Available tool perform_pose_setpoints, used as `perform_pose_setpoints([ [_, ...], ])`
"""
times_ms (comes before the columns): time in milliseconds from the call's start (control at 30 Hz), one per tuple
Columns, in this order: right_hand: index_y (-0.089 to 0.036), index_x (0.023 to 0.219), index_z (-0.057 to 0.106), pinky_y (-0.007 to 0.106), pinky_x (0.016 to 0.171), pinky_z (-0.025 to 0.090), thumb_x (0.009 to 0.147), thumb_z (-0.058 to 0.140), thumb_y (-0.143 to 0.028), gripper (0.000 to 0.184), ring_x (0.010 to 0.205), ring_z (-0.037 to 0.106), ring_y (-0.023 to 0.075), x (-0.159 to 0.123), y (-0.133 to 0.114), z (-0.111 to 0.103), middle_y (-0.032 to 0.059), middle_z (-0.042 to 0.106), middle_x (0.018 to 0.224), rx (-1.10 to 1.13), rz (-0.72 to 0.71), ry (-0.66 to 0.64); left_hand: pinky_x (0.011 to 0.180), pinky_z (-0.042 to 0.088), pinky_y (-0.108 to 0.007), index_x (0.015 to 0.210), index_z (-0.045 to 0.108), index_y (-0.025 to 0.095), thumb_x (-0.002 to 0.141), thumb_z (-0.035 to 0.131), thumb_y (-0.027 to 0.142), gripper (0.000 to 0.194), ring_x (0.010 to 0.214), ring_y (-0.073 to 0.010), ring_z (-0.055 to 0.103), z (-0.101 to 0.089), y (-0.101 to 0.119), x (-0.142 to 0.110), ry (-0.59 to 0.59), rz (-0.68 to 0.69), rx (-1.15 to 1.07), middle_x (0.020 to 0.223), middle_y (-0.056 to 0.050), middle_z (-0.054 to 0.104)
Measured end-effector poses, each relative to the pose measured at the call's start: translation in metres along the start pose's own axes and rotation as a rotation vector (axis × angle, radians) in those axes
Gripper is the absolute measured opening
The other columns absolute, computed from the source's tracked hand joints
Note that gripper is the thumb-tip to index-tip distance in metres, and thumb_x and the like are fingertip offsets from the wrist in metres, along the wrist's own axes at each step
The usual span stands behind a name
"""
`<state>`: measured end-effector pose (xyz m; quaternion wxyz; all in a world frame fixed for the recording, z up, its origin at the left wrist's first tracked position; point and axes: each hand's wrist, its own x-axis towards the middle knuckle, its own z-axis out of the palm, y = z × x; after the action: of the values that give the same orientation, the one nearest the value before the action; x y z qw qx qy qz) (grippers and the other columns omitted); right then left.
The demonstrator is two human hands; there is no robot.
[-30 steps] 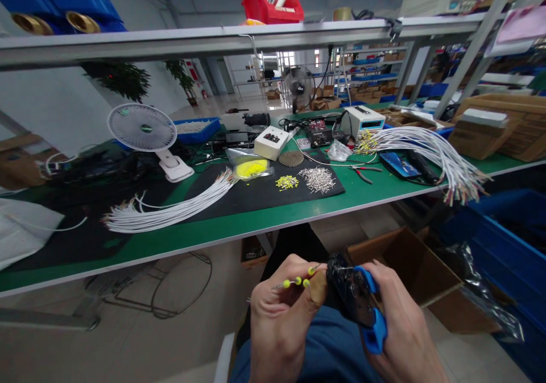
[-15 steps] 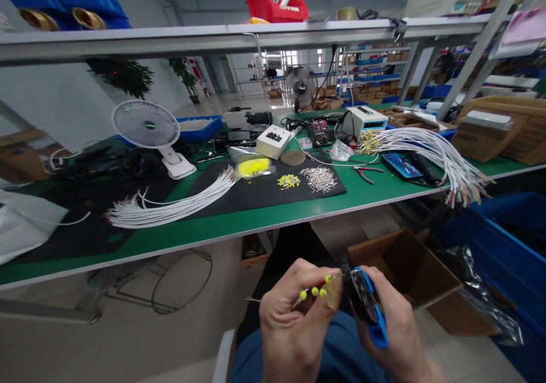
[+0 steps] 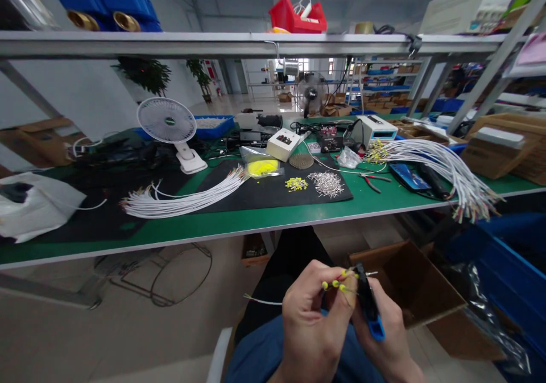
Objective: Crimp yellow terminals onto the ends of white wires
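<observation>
My left hand (image 3: 313, 326) is closed over my lap, pinching thin wires tipped with yellow sleeves (image 3: 335, 283). A white wire tail (image 3: 261, 300) trails out to the left of it. My right hand (image 3: 384, 337) grips a black crimping tool with blue handles (image 3: 369, 306), held upright with its jaws at the wire tips. Both hands touch each other below the green workbench (image 3: 256, 221).
On the bench lie a bundle of white wires (image 3: 183, 201), a pile of yellow sleeves (image 3: 296, 184), metal terminals (image 3: 327, 182), a desk fan (image 3: 168, 122), a second wire bundle (image 3: 443, 169) and red pliers (image 3: 374, 181). An open cardboard box (image 3: 409, 283) sits by my right knee.
The view has shifted, so the bench now sits further right and lower in the picture. My hands have drawn closer together and the crimping tool has turned edge-on to me.
</observation>
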<state>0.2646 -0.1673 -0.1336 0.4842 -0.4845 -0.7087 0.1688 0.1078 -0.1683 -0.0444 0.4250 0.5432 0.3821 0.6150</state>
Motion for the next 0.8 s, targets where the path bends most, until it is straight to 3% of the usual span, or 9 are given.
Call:
perform_pose_setpoints([
  [100, -0.02, 0.139, 0.051, 0.038, 0.093, 0.06, 0.1, 0.057, -0.029, 0.041, 0.116, 0.068, 0.0287, 0.005, -0.008, -0.005, 0.0154, 0.065, 0.129, 0.051, 0.003, -0.09, 0.066, 0.045, -0.023, 0.097, 0.076, 0.02, 0.098, 0.069, 0.023, 0.007, 0.079, -0.0151, 0.057, -0.003, 0.001, 0.004, 0.021, -0.008, -0.007, 0.089, -0.004, 0.062],
  [167, -0.021, 0.149, 0.044, 0.045, 0.109, 0.052, 0.1, 0.057, -0.029, 0.051, 0.133, 0.058, 0.0311, 0.007, -0.011, -0.008, 0.0163, 0.055, 0.145, 0.058, -0.023, -0.12, 0.067, 0.045, -0.022, 0.095, 0.076, 0.019, 0.099, 0.069, 0.024, 0.009, 0.079, -0.0143, 0.056, -0.006, 0.004, 0.009, 0.047, -0.021, 0.001, 0.088, -0.003, 0.061],
  [300, -0.023, 0.151, 0.042, 0.045, 0.115, 0.046, 0.103, 0.052, -0.035, 0.05, 0.138, 0.053, 0.0286, 0.026, -0.005, -0.016, 0.0137, 0.053, 0.148, -0.087, -0.018, -0.019, 0.072, 0.048, -0.02, 0.095, 0.076, 0.017, 0.096, 0.074, 0.031, 0.013, 0.081, -0.0137, 0.058, -0.017, 0.004, 0.022, 0.208, -0.07, -0.008, 0.09, -0.003, 0.064],
  [400, -0.02, 0.146, 0.044, 0.044, 0.111, 0.049, 0.103, 0.049, -0.048, 0.052, 0.131, 0.057, 0.0291, 0.073, 0.016, -0.029, 0.0161, 0.057, 0.142, -0.327, 0.053, 0.059, 0.075, 0.049, -0.019, 0.104, 0.076, 0.016, 0.092, 0.079, 0.036, 0.023, 0.084, -0.0142, 0.059, -0.027, -0.002, 0.029, 0.322, -0.136, -0.134, 0.094, -0.005, 0.066],
  [500, -0.01, 0.143, 0.049, 0.058, 0.112, 0.044, 0.095, 0.064, -0.051, 0.065, 0.13, 0.055, 0.04, 0.145, 0.045, -0.041, 0.0249, 0.06, 0.135, -0.472, 0.185, 0.085, 0.064, 0.044, -0.015, 0.108, 0.075, 0.016, 0.092, 0.08, 0.039, 0.029, 0.072, -0.0099, 0.05, -0.03, -0.005, 0.029, 0.339, -0.203, -0.268, 0.085, -0.002, 0.061],
  [567, -0.012, 0.137, 0.057, 0.061, 0.106, 0.047, 0.096, 0.068, -0.048, 0.056, 0.121, 0.061, 0.0376, 0.191, 0.057, -0.044, 0.0203, 0.064, 0.129, -0.544, 0.289, 0.074, 0.061, 0.043, -0.014, 0.107, 0.075, 0.016, 0.091, 0.081, 0.041, 0.031, 0.069, -0.0088, 0.046, -0.029, -0.003, 0.028, 0.317, -0.237, -0.328, 0.081, -0.002, 0.058],
  [633, -0.017, 0.134, 0.061, 0.054, 0.1, 0.054, 0.098, 0.068, -0.043, 0.044, 0.116, 0.065, 0.0301, 0.226, 0.06, -0.044, 0.0127, 0.064, 0.132, -0.575, 0.356, 0.056, 0.063, 0.046, -0.014, 0.106, 0.076, 0.015, 0.088, 0.083, 0.045, 0.035, 0.07, -0.0088, 0.049, -0.026, 0.003, 0.027, 0.3, -0.276, -0.372, 0.084, -0.003, 0.06],
  [700, -0.018, 0.134, 0.061, 0.051, 0.098, 0.056, 0.099, 0.068, -0.04, 0.041, 0.116, 0.065, 0.0279, 0.247, 0.054, -0.041, 0.0114, 0.062, 0.136, -0.574, 0.383, 0.046, 0.065, 0.048, -0.013, 0.106, 0.078, 0.016, 0.083, 0.086, 0.048, 0.04, 0.071, -0.0088, 0.051, -0.025, 0.009, 0.028, 0.284, -0.331, -0.404, 0.086, -0.005, 0.062],
  [800, -0.018, 0.135, 0.061, 0.05, 0.097, 0.057, 0.1, 0.068, -0.037, 0.041, 0.116, 0.066, 0.028, 0.257, 0.041, -0.038, 0.0123, 0.062, 0.137, -0.518, 0.37, 0.022, 0.065, 0.048, -0.011, 0.107, 0.079, 0.016, 0.081, 0.089, 0.047, 0.042, 0.072, -0.0086, 0.052, -0.024, 0.018, 0.035, 0.234, -0.424, -0.463, 0.082, -0.003, 0.059],
])
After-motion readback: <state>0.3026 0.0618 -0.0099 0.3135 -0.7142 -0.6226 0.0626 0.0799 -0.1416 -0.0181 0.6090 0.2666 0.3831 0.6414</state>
